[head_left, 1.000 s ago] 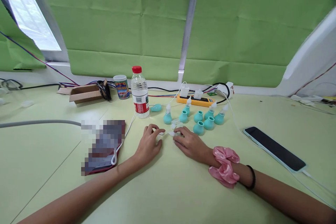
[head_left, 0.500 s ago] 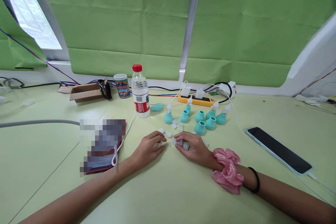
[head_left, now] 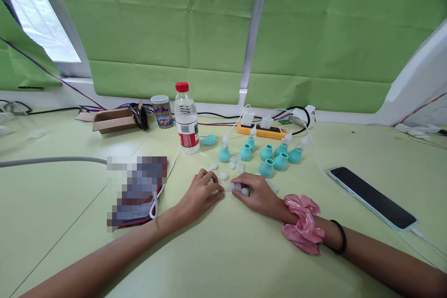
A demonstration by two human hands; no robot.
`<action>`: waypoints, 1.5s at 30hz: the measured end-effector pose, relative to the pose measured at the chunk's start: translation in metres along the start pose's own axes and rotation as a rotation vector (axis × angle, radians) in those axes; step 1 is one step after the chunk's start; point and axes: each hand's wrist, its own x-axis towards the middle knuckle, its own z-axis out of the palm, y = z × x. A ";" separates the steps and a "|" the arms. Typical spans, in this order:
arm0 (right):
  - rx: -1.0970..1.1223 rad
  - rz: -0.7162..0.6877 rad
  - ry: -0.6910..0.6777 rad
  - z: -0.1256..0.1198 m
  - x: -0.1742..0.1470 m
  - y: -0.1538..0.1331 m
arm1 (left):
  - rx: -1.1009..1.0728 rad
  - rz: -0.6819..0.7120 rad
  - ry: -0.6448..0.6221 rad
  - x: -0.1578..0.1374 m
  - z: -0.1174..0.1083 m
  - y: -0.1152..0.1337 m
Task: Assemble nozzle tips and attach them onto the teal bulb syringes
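Observation:
My right hand (head_left: 256, 194) rests on the table with thumb and fingers closed around a small clear plastic tube piece (head_left: 235, 186). Facing it, my left hand (head_left: 203, 192) has curled fingers, thumb and forefinger drawn together at the near end of that piece; whatever lies between them is too small to make out. Loose white tips (head_left: 224, 176) and clear tube pieces (head_left: 240, 167) are scattered just beyond both hands. Behind them stand several turquoise squeeze bulbs, some open-topped like this one (head_left: 267, 168), others fitted with a clear nozzle and white tip (head_left: 295, 152).
A red-capped water bottle (head_left: 187, 123) and a tin can (head_left: 162, 111) stand at the back left, beside an open cardboard box (head_left: 115, 121). An orange power strip (head_left: 263, 131) lies behind the bulbs. Phones lie left (head_left: 139, 195) and right (head_left: 372, 197), with cables trailing.
My left hand's fingers have curled in, and its thumb and forefinger have come together closer to my right hand. The right hand stays nearly in place around the clear piece.

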 end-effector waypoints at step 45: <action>0.089 -0.020 -0.061 0.001 -0.005 -0.017 | -0.561 -0.158 0.192 -0.002 0.000 0.006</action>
